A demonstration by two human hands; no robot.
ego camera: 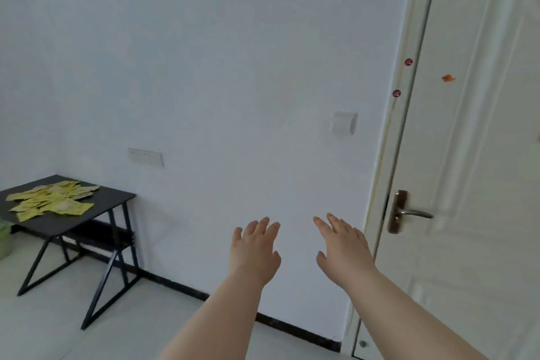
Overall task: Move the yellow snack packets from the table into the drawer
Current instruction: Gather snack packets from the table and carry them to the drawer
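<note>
Several yellow snack packets [51,199] lie in a loose pile on a small black table [96,202] at the far left, against the white wall. My left hand [254,248] and my right hand [342,245] are raised in front of me, fingers straight and spread, holding nothing. Both hands are well to the right of the table and far from the packets. No drawer is in view.
A white door [467,155] with a metal handle [409,212] stands shut at the right. A green container [4,240] sits on the floor at the left edge, beside the table. Light floor tiles stretch between me and the table.
</note>
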